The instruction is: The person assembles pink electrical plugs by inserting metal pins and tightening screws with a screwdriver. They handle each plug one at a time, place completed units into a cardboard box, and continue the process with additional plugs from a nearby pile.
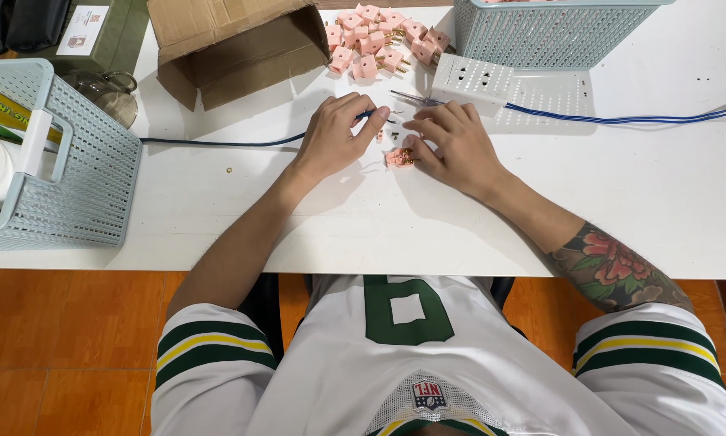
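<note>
Grip: left hand (pixel 335 137) curled tight round a blue-handled tool (pixel 369 115), probably a screwdriver; right hand (pixel 453 144) pinching down on a pink plug part (pixel 398 157), fingertips pressed on its right side.
Desk (pixel 670 202): white, long, takes up the whole upper view; hands working mid-desk, a bit back from the near edge.
Baskets: pale blue mesh basket (pixel 80 173) hanging over the left edge, another mesh basket (pixel 541 32) at the far edge, right of middle.
Cardboard box (pixel 234 48): open, tipped on its side, far edge left of middle.
White socket strip (pixel 472 81): just beyond right hand, blue cable (pixel 621 119) running off toward the right edge.
Pile of pink plugs (pixel 379 40): far edge, between box and basket.
Plug part in hand: flat on the desk, brass bits showing, looks opened up.
Step, best guess: screwing or unscrewing the plug's innards, tool tip right beside it.
Next move, probably: keep the part pinned steady, line the tip into the screw, turn without slipping off.
</note>
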